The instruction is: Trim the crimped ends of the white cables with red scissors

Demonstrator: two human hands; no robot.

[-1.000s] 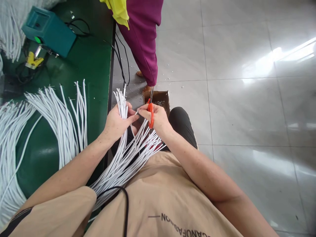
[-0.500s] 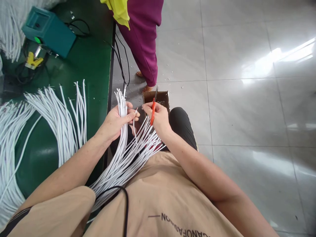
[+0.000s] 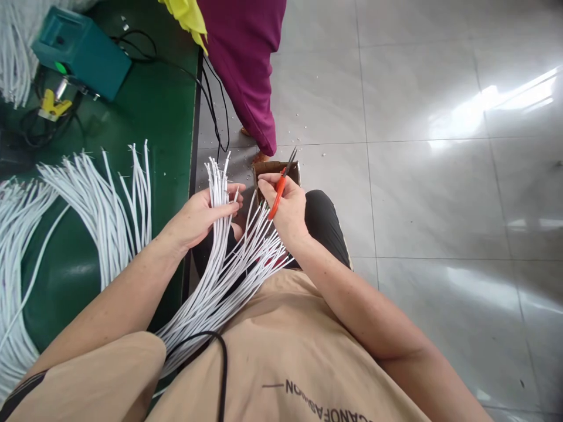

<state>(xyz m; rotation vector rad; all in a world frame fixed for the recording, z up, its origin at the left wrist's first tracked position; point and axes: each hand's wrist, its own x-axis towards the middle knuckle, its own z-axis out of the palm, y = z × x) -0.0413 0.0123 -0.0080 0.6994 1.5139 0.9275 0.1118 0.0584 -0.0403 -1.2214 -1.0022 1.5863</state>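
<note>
My left hand (image 3: 204, 214) is wrapped round a bundle of white cables (image 3: 217, 234), whose cut ends stand up above the fingers. One short end sticks up between its thumb and forefinger. Just to the right, my right hand (image 3: 285, 205) carries red-handled scissors (image 3: 280, 190), their dark blades pointing up and away. Its thumb and forefinger are pinched near the tip of a single white cable (image 3: 252, 206); whether they grip that tip is hard to see. More loose white cables (image 3: 259, 258) fan out below this hand across my lap.
On the green table (image 3: 171, 135) at left lie more white cable bundles (image 3: 99, 217) and a teal machine (image 3: 81, 53) with a yellow part. A cardboard box (image 3: 265, 168) stands on the floor beyond my hands. Behind it is a person in purple trousers (image 3: 246, 64); black cords (image 3: 213, 111) hang beside the table.
My right hand has moved slightly right, and the scissors have tilted to the right. A single cable now rises near its fingertips. The cable end at my left thumb stands closer to the bundle.
</note>
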